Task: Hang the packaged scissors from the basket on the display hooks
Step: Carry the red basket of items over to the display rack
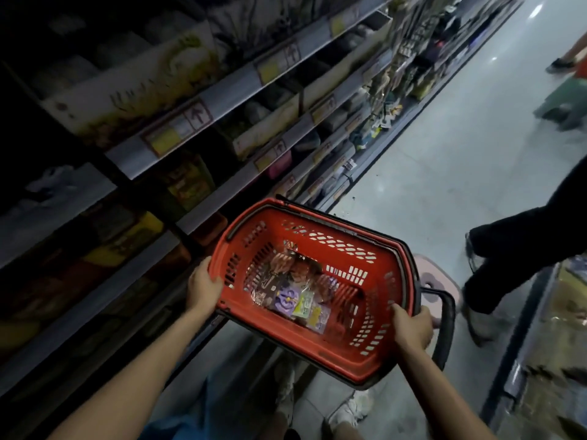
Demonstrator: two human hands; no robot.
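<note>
I carry a red plastic shopping basket [365, 236] with black handles in front of me, above the aisle floor. My left hand [203, 287] grips its left rim and my right hand [411, 328] grips its right rim. Several packaged scissors [292, 296] lie flat on the basket's bottom, one pack with purple handles, others orange. No display hooks can be made out among the dark shelves.
Dim store shelves [190, 100] with boxed goods and price tags run along the left. A person in dark trousers [514, 255] stands close on the right. A pink stool [435, 281] sits behind the basket. A low display [559, 344] lines the right edge.
</note>
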